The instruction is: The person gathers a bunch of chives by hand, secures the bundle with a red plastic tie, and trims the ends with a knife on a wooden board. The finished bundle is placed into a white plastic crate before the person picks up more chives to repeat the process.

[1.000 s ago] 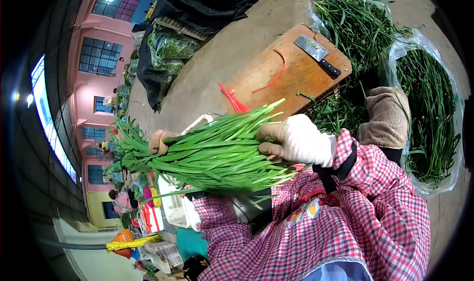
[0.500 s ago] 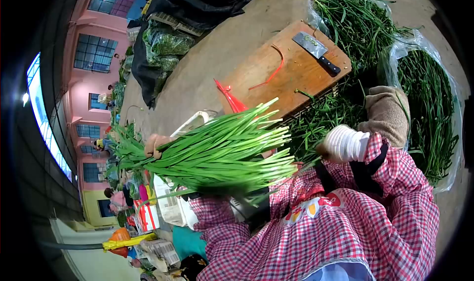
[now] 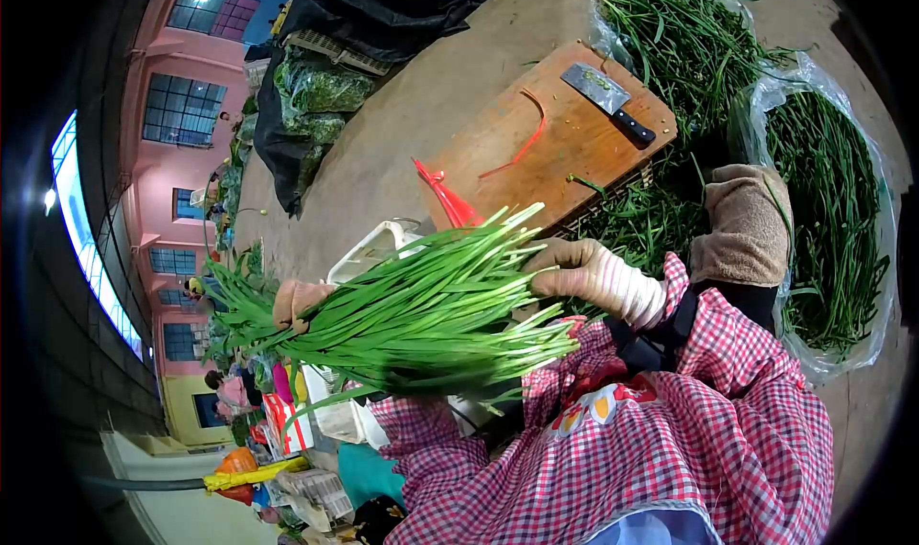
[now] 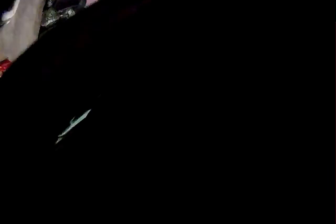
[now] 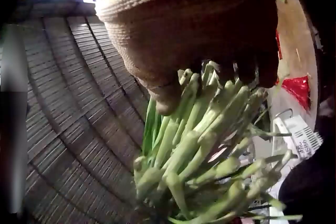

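Note:
A thick bunch of garlic chives [image 3: 412,306] with long green leaves and pale cut ends lies across the middle of the head view. Toward its leafy end, my gloved left hand [image 3: 301,306] grips the bunch, fingers curled around it. At the pale stem ends, my gloved right hand [image 3: 586,272] pinches some of the stalks between thumb and fingers. The right wrist view shows that glove [image 5: 184,29] close over the stem ends [image 5: 199,145], its fingertips in shadow among them. The left wrist view is almost wholly dark.
Beyond the bunch is a wooden board [image 3: 536,177] with a cleaver [image 3: 608,100] and red ties [image 3: 445,193]. Bags of dark green stalks [image 3: 828,220] stand at the right. A white basket [image 3: 369,248] sits behind the chives, and black sheeting [image 3: 383,9] covers packed greens farther off.
My right hand drew back from the stem ends toward the body, then returned to them and pinches stalks again. My left hand keeps its grip on the bunch.

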Available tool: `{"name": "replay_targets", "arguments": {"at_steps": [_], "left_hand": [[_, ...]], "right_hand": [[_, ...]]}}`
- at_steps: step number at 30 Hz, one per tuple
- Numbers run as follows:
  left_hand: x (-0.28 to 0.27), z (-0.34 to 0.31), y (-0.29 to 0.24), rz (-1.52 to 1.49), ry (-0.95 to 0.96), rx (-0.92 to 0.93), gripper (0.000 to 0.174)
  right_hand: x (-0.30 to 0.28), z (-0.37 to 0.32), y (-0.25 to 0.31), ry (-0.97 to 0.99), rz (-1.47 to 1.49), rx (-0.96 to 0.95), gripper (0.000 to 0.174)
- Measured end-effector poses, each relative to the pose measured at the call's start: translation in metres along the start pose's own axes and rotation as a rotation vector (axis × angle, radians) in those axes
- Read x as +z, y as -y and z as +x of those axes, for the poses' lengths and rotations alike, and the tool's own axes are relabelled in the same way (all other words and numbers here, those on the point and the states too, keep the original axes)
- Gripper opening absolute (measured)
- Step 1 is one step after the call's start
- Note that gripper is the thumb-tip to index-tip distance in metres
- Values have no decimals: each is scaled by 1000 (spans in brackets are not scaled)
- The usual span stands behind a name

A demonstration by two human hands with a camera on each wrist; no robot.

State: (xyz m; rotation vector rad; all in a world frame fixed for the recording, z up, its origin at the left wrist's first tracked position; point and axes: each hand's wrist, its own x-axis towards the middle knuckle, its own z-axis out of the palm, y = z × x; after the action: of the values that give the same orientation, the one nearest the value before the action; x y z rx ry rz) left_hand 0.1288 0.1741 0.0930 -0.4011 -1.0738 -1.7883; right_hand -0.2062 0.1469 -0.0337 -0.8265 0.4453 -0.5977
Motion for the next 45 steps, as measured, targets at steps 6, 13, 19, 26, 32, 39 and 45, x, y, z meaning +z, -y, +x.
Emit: {"name": "replay_targets", "arguments": {"at_steps": [6, 13, 19, 26, 32, 39, 45], "left_hand": [[-2, -3, 1, 26, -13, 17, 12], [-9, -5, -12, 19, 77, -27, 10], [-15, 0, -15, -41, 160, -102, 9], [-7, 34, 28, -54, 126, 4, 8], [19, 37, 56, 201, -337, 400, 22], [-13, 33, 42, 323, -348, 421, 22], [-7, 48, 37, 632, -335, 238, 18]], "right_hand": [[6, -6, -3, 3, 48, 10, 9], [-39, -30, -2, -15, -100, -174, 11], [-55, -39, 1, -92, -292, -76, 41], [-7, -4, -7, 15, 204, 23, 40], [-2, 4, -14, -82, 257, 58, 31], [-78, -8, -40, -201, -435, 23, 30], [-86, -34, 13, -315, -1314, -389, 23]]}}
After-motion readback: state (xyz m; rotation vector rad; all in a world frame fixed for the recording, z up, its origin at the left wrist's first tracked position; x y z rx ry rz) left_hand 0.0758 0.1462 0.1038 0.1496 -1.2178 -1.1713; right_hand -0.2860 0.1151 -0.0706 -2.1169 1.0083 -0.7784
